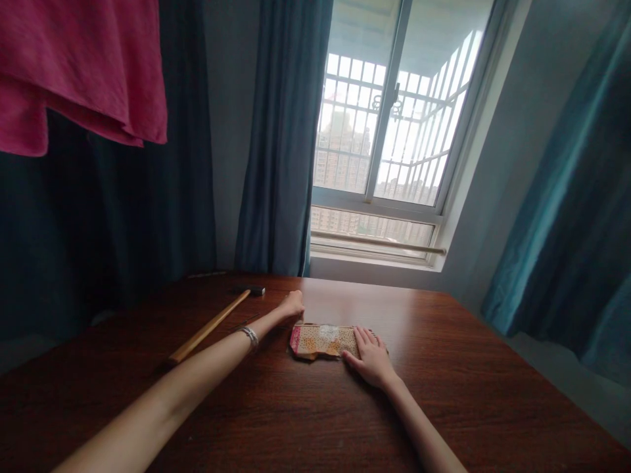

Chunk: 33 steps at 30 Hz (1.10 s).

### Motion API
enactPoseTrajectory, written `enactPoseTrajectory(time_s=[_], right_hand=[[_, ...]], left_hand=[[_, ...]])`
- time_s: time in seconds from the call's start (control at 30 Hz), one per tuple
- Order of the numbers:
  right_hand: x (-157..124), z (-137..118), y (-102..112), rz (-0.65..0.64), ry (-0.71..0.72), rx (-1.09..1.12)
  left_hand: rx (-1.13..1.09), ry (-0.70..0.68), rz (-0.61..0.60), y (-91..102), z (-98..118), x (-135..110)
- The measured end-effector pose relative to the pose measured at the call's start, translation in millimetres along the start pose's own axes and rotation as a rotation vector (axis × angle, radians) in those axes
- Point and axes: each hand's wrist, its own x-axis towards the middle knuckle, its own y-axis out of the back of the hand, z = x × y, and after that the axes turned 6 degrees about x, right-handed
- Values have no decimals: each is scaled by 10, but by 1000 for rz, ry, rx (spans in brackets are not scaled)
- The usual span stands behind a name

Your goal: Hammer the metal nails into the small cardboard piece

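A flat, worn, tan piece (315, 340) with a dotted surface, a pinkish-red left end and a whitish patch lies on the table; its exact kind I cannot make out. My right hand (371, 358) rests flat over its right end, fingers stretched and slightly apart. At the far left corner of the piece, my left hand (292, 304) is closed in a fist or pinch, and whatever its fingers hold is hidden. Left of my left forearm lies a hammer (211, 326) with a long wooden handle and a dark head.
The brown wooden table (276, 414) reaches back toward a barred window (384, 131). Blue curtains (283, 131) hang on both sides. A pink cloth (98, 66) hangs at upper left. Some thin dark item (246, 320) lies beside my left wrist.
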Motion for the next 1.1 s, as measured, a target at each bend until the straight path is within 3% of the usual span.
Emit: enactPoseTrajectory(time_s=[0.33, 0.43, 0.5, 0.57, 0.8, 1.1], right_hand=[[-7, 1, 12, -10, -8, -7], [-9, -6, 23, -13, -15, -8], [-6, -3, 27, -15, -12, -5], [2, 9, 28, -21, -10, 3], [20, 43, 45, -10, -10, 16], [16, 42, 45, -8, -14, 15]], left_hand=[[-80, -52, -50, 99, 126, -45], [-396, -123, -16, 88, 238, -187], [-693, -197, 15, 17, 308, -313], [-830, -241, -4, -94, 358, -434], [-905, -246, 1, -429, 368, -595], [-828, -233, 96, -510, 328, -645]])
